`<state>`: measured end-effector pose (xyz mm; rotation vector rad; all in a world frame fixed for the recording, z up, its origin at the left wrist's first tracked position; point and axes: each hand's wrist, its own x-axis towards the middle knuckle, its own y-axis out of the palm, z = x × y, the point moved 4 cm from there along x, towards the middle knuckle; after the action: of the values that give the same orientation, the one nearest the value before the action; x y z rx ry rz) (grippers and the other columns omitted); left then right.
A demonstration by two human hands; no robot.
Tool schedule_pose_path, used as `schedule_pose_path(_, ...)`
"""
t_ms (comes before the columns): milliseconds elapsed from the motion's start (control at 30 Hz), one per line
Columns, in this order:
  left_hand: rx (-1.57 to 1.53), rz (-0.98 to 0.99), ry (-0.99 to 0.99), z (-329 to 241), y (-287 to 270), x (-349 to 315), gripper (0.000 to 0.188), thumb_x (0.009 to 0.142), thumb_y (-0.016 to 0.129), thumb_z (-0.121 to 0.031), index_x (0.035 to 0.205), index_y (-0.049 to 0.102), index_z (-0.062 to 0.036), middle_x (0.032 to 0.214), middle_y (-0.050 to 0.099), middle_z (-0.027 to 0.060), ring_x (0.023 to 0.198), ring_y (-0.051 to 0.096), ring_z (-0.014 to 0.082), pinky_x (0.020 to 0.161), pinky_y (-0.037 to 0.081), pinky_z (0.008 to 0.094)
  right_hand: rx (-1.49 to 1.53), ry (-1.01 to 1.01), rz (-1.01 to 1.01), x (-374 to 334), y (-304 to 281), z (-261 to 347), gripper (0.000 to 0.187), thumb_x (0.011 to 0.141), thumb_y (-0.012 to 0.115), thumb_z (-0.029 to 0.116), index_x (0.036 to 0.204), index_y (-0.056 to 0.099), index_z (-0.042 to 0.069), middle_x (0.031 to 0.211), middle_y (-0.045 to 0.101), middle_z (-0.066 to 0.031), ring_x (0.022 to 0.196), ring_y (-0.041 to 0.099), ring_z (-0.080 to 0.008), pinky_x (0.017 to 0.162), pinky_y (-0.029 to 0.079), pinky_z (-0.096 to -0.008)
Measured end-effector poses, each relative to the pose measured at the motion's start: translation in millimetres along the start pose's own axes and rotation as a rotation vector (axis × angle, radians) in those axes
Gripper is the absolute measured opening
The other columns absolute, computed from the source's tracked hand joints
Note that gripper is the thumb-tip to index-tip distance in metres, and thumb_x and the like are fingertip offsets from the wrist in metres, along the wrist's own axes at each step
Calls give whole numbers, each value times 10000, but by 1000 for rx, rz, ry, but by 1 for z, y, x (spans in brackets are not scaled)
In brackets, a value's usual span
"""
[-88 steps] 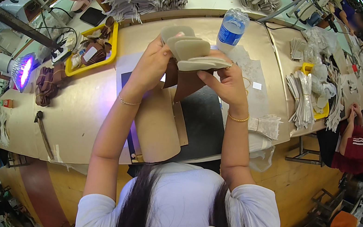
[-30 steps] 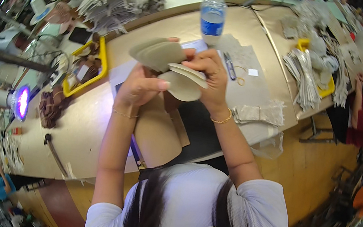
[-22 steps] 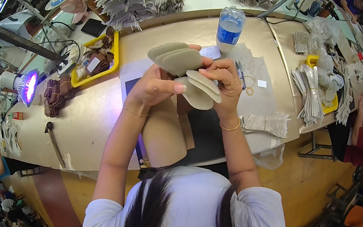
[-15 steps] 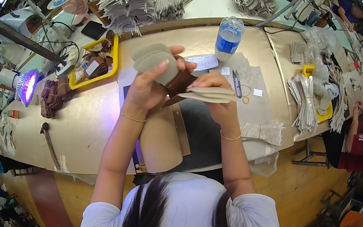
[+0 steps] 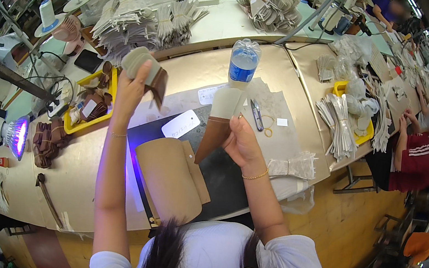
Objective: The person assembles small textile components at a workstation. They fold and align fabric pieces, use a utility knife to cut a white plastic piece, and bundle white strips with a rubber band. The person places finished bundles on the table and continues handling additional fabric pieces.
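Note:
My left hand (image 5: 132, 84) is raised on the left, closed round a stack of grey rounded pieces with brown flaps (image 5: 152, 76). Well apart from it, my right hand (image 5: 245, 141) pinches a grey-and-brown strip piece (image 5: 222, 116) between thumb and fingers; its brown end hangs down over a black mat (image 5: 219, 173). On the mat between my forearms rests a curved tan sheet (image 5: 170, 180), with a white tag (image 5: 181, 123) just beyond it. A pair of thread snips (image 5: 256, 115) and a yellow rubber band (image 5: 267, 132) lie right of my right hand.
A water bottle (image 5: 244, 63) stands beyond my hands. At left are a yellow tray (image 5: 113, 98) of brown pieces, a lit lamp (image 5: 15, 136) and a hammer (image 5: 48, 199). Bundled grey pieces (image 5: 125, 26) lie at the back. A person in a red shirt (image 5: 419, 156) sits at right.
My hands have moved apart. The left went left with its stack; the right came down with the grey-and-brown piece, now hanging. The white tag and more of the mat have come into sight.

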<state>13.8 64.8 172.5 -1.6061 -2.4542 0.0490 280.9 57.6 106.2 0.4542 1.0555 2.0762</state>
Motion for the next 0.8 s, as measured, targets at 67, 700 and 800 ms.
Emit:
schedule_pose_path(67,-217,66,-111,19,7,8,332,930,637,-204,1221,582,-54,1051,638,79,847,623,123,682,533,276,-148,-12,-72,2,-8,-6,431,945,621,203,1310,456,44,1255,575,-62,1154,560,-163,959,476,-346)
schedule_pose_path(700,814,-369,153,145,-62,-22,593,802,621,-33,1358,413,-30,1168,532,276,1048,586,339,845,499,441,-1187,-275,-7,99,33,38,276,918,640,188,1109,625,-9,1002,680,-73,901,612,-112,810,482,-254)
schedule_pose_path(800,991,-344,41,111,-49,-39,563,795,650,-99,1328,480,-43,1308,449,259,1142,501,401,951,430,474,-1500,-330,168,151,54,33,258,931,588,206,1101,637,18,953,692,-154,871,666,-223,799,496,-317)
